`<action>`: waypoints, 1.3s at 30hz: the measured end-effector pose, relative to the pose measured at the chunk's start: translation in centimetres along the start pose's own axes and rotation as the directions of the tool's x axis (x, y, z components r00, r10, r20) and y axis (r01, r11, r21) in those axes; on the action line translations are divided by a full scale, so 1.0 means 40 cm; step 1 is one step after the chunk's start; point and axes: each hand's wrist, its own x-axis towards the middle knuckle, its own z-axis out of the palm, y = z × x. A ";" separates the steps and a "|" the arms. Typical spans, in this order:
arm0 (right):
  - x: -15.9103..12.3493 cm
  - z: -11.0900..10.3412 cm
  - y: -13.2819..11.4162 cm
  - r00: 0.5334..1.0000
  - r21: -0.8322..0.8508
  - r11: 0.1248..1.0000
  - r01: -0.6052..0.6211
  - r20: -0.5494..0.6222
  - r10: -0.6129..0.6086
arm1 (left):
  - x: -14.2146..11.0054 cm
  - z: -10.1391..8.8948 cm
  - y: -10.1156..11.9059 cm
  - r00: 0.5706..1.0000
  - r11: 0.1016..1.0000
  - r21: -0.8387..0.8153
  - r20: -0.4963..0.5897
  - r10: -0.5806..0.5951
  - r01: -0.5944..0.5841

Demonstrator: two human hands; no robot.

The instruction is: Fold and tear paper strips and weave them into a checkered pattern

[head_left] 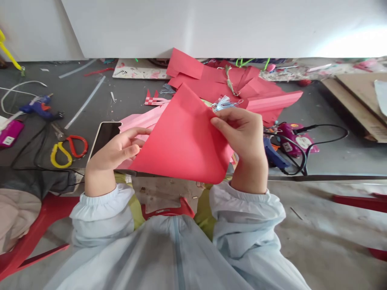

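A sheet of red paper is held up in front of me, its lower right side curling over. My right hand pinches its right edge between thumb and fingers. At the left edge, my left hand has its thumb apart from its fingers; the fingertips reach the paper's edge and are partly hidden behind it. Behind the sheet lie more red paper pieces, pink folded paper and a light blue tassel.
On the left are scissors, a blue glue gun, a clear glue stick and a phone. Another blue glue gun, a purple box with a black cable and cardboard are on the right.
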 end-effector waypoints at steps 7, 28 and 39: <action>-0.005 -0.044 0.011 0.998 0.087 0.995 -0.055 0.031 0.052 | -0.043 -0.010 0.000 0.974 0.966 -0.190 0.179 -0.139 0.173; -0.041 0.114 -0.007 0.921 -0.130 0.959 0.250 0.338 -0.194 | 0.057 0.033 -0.043 0.960 0.996 0.059 -0.276 -0.045 0.063; -0.063 0.135 -0.018 0.788 -0.421 0.667 0.615 0.298 -0.539 | 0.061 0.045 -0.027 0.969 0.994 -0.110 -0.242 -0.044 0.018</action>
